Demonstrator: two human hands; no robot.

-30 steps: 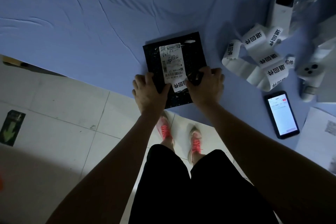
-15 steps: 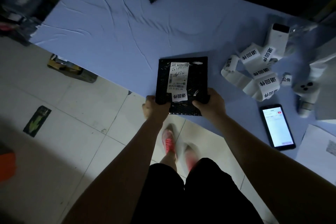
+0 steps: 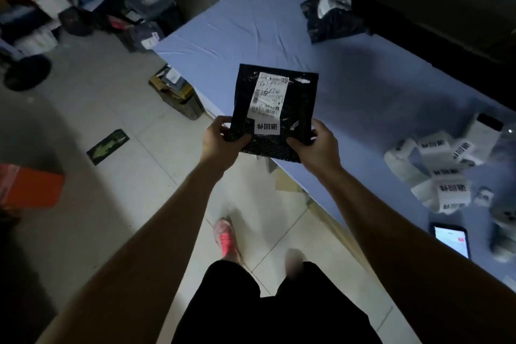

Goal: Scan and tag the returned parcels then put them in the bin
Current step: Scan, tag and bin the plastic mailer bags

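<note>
Head view — left grip (image 3: 221, 142) and right grip (image 3: 315, 146) pinch near corners of the black parcel (image 3: 299, 99) (label (image 3: 268, 94) upward).

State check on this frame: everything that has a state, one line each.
black parcel: held up in both hands, labelled face showing
return tag: stuck on the black parcel
left hand: grips its lower left corner
right hand: grips its lower right corner
phone: screen lit, lying on table
label strip: unrolled, loose on table
second parcel: lying at table's far end
</note>
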